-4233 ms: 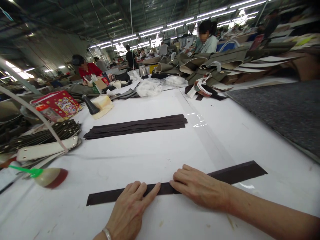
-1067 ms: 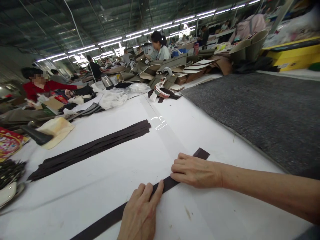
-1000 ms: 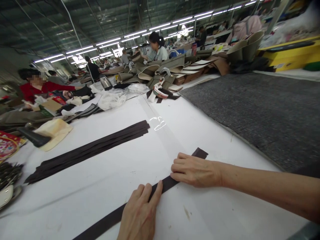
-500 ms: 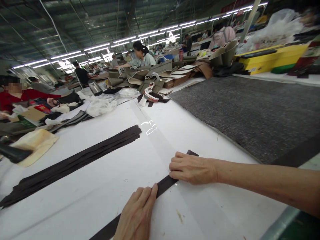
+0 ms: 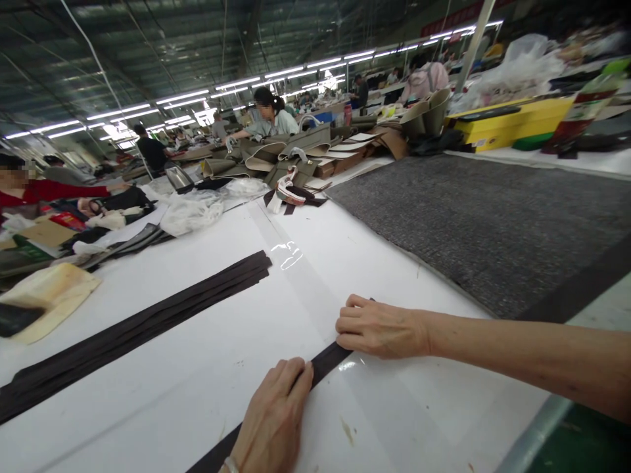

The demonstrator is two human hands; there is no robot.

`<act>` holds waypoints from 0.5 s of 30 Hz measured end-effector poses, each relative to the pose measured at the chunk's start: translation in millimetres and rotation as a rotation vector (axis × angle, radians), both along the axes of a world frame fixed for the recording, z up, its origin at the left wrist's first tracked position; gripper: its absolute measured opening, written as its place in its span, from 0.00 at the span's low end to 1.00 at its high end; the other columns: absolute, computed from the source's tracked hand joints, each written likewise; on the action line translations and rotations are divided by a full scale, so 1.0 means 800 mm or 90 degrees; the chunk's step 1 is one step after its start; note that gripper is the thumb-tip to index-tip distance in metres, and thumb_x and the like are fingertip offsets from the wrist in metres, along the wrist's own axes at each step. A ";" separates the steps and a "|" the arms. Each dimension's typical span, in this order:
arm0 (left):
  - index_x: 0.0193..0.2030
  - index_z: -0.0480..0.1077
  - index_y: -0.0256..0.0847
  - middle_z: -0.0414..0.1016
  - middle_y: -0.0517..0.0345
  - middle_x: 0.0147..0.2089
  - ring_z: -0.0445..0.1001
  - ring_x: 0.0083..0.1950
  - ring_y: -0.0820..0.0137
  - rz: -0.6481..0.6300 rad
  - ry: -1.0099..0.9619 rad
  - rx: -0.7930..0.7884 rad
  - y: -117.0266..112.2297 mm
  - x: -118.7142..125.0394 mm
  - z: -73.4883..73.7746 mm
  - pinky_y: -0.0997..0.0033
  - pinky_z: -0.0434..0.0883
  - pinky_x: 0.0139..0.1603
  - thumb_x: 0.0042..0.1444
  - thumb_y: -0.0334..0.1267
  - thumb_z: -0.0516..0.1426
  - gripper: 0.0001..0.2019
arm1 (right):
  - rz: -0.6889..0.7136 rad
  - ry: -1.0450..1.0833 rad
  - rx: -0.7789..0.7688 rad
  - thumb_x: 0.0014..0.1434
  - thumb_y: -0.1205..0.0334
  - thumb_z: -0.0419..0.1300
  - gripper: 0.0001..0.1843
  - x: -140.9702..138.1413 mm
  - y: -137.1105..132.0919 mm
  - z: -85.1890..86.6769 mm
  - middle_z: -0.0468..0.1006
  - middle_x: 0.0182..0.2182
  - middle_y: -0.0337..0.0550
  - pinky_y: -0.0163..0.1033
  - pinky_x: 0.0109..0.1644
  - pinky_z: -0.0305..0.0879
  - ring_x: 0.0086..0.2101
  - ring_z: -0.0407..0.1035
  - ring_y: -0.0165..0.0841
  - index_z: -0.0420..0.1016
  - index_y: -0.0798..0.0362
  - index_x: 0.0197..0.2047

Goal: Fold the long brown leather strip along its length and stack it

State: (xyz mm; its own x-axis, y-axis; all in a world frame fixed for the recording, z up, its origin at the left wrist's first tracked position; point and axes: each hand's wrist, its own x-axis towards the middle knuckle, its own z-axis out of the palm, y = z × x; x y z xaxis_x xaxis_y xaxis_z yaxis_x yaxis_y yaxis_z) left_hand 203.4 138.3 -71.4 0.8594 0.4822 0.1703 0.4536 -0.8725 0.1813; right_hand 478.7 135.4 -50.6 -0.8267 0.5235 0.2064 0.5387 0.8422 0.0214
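Observation:
A narrow, dark brown strip (image 5: pixel 329 363) lies slantwise on the white table, running under both hands. My left hand (image 5: pixel 276 410) is closed on the nearer part, its fingertips gathered at the strip's edge. Farther along, my right hand (image 5: pixel 377 328) has its fingers curled on the same strip and covers most of the far end. A short stretch of strip shows between the two hands. Whether it is folded under the fingers is hidden. To the left lies a stack of similar dark strips (image 5: pixel 148 328).
A large dark grey speckled sheet (image 5: pixel 483 217) covers the right of the white table (image 5: pixel 207 401). At the left is a yellowish cloth-like piece (image 5: pixel 54 295). A tape dispenser (image 5: pixel 290 189), a plastic bag (image 5: pixel 192 213) and a yellow box (image 5: pixel 517 121) stand farther back. Co-workers sit beyond.
The view has shifted slightly, so the surroundings sit a little farther left. My right hand now covers more of the strip's far end. Both hands stay on the strip.

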 end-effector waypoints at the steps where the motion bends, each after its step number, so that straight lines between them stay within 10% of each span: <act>1: 0.55 0.64 0.31 0.68 0.46 0.46 0.67 0.43 0.63 -0.008 -0.005 -0.008 0.000 0.001 -0.001 0.63 0.73 0.44 0.56 0.20 0.45 0.21 | 0.001 -0.002 0.003 0.66 0.73 0.47 0.11 0.001 0.000 0.001 0.65 0.31 0.42 0.40 0.44 0.51 0.33 0.57 0.31 0.64 0.56 0.32; 15: 0.65 0.57 0.37 0.68 0.49 0.45 0.65 0.44 0.62 0.064 0.199 -0.078 -0.004 0.029 0.024 0.60 0.71 0.47 0.52 0.17 0.43 0.32 | -0.006 -0.030 0.018 0.66 0.72 0.47 0.11 0.021 -0.001 -0.001 0.66 0.31 0.42 0.40 0.45 0.52 0.33 0.58 0.31 0.66 0.57 0.33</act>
State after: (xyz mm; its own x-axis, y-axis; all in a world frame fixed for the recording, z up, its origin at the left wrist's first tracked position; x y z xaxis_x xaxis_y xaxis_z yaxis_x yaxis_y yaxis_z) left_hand 226.8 135.3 -52.1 0.8083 0.5673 -0.1576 0.5860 -0.8013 0.1204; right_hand 495.3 134.4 -51.6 -0.8311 0.5254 0.1823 0.5441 0.8360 0.0711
